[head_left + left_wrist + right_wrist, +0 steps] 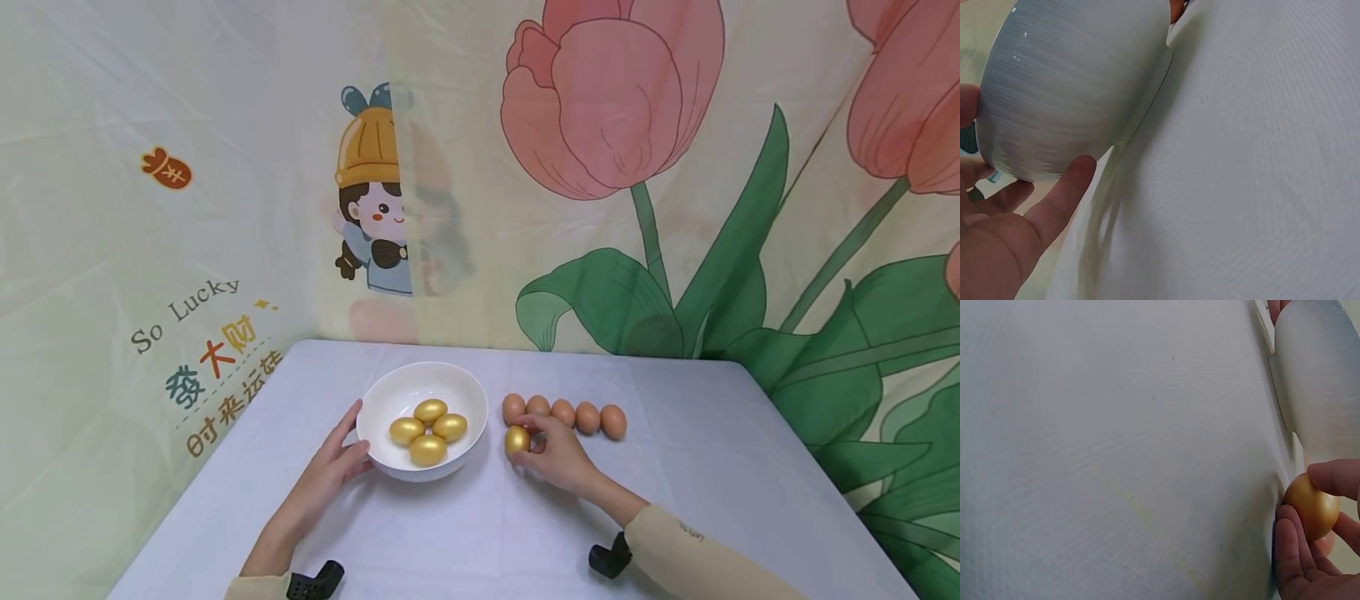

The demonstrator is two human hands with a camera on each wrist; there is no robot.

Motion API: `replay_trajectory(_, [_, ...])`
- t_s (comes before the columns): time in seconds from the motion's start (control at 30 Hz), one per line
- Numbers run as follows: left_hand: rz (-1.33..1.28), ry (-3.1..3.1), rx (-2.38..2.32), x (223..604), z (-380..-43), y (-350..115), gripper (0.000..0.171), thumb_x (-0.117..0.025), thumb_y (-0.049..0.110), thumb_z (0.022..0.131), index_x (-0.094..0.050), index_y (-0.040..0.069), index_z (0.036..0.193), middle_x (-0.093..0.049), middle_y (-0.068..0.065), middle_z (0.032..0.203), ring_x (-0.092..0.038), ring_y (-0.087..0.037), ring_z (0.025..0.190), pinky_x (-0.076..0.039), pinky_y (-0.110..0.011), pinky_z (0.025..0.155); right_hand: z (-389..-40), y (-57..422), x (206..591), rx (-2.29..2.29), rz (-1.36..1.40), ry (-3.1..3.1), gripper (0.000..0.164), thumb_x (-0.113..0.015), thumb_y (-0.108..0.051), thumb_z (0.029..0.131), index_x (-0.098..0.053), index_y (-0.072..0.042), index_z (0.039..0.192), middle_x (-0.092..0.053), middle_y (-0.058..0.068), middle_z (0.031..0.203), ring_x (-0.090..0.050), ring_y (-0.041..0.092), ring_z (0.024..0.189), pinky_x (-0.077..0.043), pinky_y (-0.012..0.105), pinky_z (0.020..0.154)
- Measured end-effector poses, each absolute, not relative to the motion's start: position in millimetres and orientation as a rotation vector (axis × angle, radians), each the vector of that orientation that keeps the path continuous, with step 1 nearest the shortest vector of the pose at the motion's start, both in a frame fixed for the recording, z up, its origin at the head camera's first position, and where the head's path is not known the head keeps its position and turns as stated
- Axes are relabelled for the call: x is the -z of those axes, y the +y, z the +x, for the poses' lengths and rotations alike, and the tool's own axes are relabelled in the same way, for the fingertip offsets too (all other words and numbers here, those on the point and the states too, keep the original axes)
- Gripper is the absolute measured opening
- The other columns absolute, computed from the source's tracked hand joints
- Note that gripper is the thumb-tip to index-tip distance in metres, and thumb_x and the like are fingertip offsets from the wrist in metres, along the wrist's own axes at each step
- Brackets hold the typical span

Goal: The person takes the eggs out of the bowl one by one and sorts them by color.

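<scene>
My left hand [335, 460] holds the left side of a white bowl [474, 398], with thumb and fingers spread about its outer wall. Several golden eggs [428, 451] lie together inside the bowl. To the bowl's right, my right hand [561, 457] pinches another golden egg [515, 442] between thumb and fingers, low over the table. The right wrist view shows that golden egg [1311, 506] at the fingertips; whether it touches the cloth I cannot tell. Behind this hand, several brown eggs [588, 418] stand in a slanting row, some partly covered by the fingers.
A white cloth [450, 542] covers the table. Its far edge meets a printed backdrop [465, 317] with tulips and a cartoon figure. Black wrist cameras [611, 557] sit near both sleeves.
</scene>
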State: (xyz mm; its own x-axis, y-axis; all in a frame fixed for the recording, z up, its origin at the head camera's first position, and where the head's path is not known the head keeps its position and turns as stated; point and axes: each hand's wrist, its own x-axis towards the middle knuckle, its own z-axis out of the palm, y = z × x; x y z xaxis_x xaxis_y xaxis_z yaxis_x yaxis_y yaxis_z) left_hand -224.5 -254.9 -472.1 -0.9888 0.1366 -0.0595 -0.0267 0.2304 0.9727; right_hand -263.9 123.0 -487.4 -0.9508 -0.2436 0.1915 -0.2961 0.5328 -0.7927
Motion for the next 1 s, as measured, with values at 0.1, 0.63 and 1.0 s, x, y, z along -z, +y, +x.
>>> replay_trajectory(0.1, [0.109,2.355,-1.869,472.4,-224.4,-255.1,0.072,-0.05,0.029,0.113,-0.011,0.027,0.173,-0.003,-0.013,0.179,-0.042,-0.046,0.15,-0.055,-0.044,0.112,-264.2,123.0,487.9,-1.406,0.484,-2.698,0.055,-0.091,-0.001,0.08,-0.071,-0.002,0.131,-0.069,0.008,0.11,-0.063,0.026,0.086,-0.056,0.019,0.065])
replay_trajectory(0.63, [0.126,2.349,-1.877,473.7,-225.1,-255.9,0.071,-0.049,0.028,0.113,-0.011,0.027,0.173,-0.002,-0.014,0.179,-0.042,-0.046,0.15,-0.055,-0.044,0.112,-263.9,123.0,487.3,-1.387,0.501,-2.724,0.056,-0.089,-0.003,0.082,-0.069,-0.002,0.134,-0.068,0.009,0.112,-0.061,0.021,0.084,-0.057,0.019,0.066])
replay_trajectory(1.0, [0.116,2.353,-1.876,473.3,-225.1,-255.0,0.071,-0.049,0.028,0.113,-0.011,0.027,0.173,-0.004,-0.013,0.179,-0.043,-0.046,0.149,-0.055,-0.044,0.112,-260.5,123.4,483.9,-1.386,0.468,-2.755,0.057,-0.089,-0.005,0.084,-0.068,-0.006,0.138,-0.068,0.007,0.113,-0.063,0.025,0.089,-0.058,0.02,0.067])
